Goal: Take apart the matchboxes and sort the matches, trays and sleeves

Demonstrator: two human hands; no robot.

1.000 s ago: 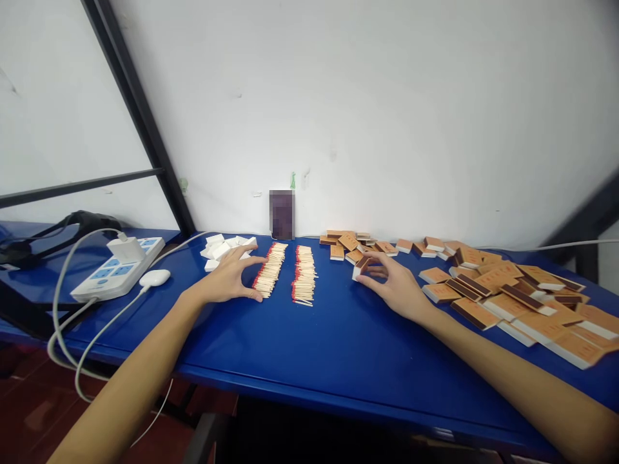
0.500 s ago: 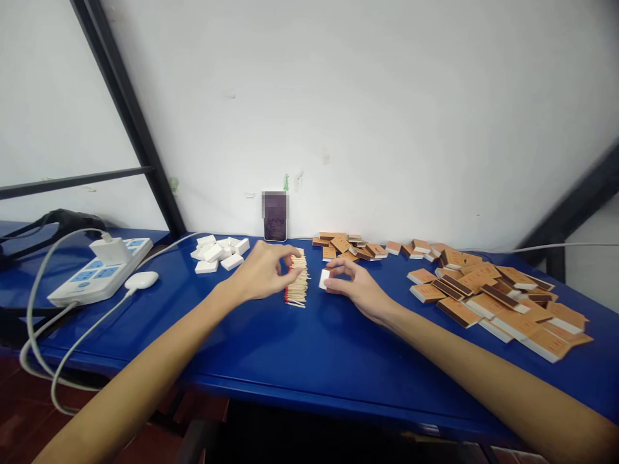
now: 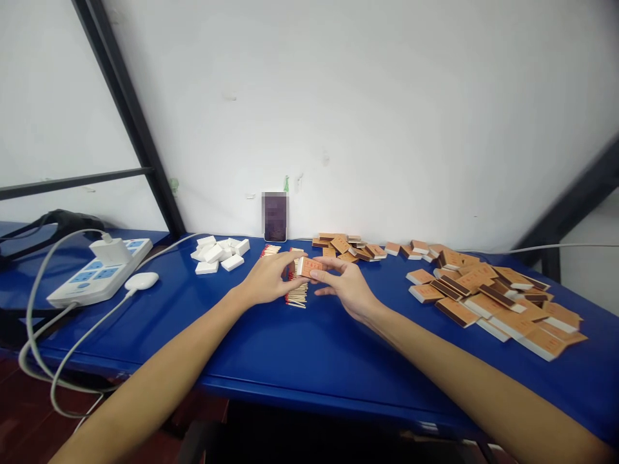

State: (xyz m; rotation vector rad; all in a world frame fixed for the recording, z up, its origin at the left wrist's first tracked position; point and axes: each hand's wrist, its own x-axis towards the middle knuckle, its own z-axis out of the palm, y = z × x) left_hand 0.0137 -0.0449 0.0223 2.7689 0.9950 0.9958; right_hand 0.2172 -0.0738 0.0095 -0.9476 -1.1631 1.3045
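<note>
Both hands are on the matchbox (image 3: 308, 267) now, held up in front of the phone (image 3: 275, 222) and a shade to its right! The right hand (image 3: 352, 285) has it clamped, thumb across the printed face, fingers behind. The left hand (image 3: 265, 278) pinches the other end, thumb below and forefinger above, a box's thickness apart; whether it hides any matches there, I can't tell.

Under the hands, in front of the phone, two rows of matches: the left row (image 3: 271, 250) mostly covered by the left hand, the right row (image 3: 296, 296) below the box. All this on a glossy blue table (image 3: 314, 367). Left of the phone, white boxes (image 3: 220, 252) in a cluster; further left, a power strip (image 3: 104, 274) with a plug in it. Right of the phone, a small pile of matchboxes (image 3: 341, 243), then a big heap (image 3: 488, 296) well beyond. Behind the phone, a scuffed white wall (image 3: 338, 116).
</note>
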